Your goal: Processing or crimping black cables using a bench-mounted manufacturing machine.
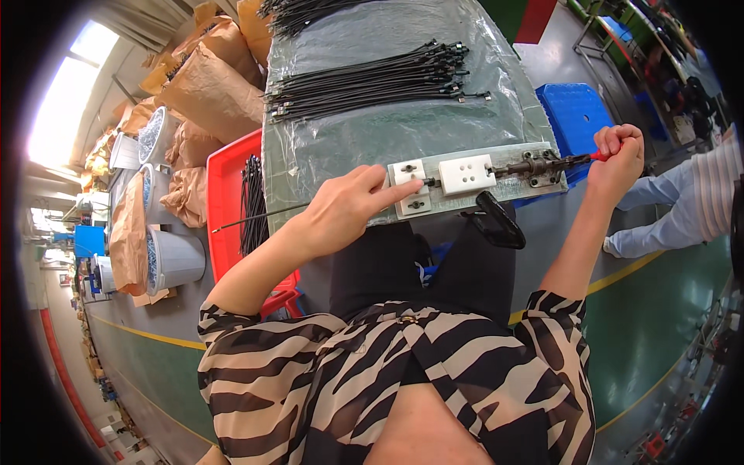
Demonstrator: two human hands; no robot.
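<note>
My left hand is curled over a thin black cable, whose loose end sticks out to the left past my wrist. Its index finger stretches to a small black piece at the white slotted block; the other fingertips are hidden beneath the hand. My right hand is closed around the red handle of a metal toggle clamp. Between the two hands, a white block with several holes sits on the fixture plate, and the clamp's rod reaches toward it.
Bundles of black cables lie across the plastic-covered table. A red tray with more cables stands left, near paper bags and buckets. A blue stool and another person's legs are at right. A black lever-like part juts from the near edge.
</note>
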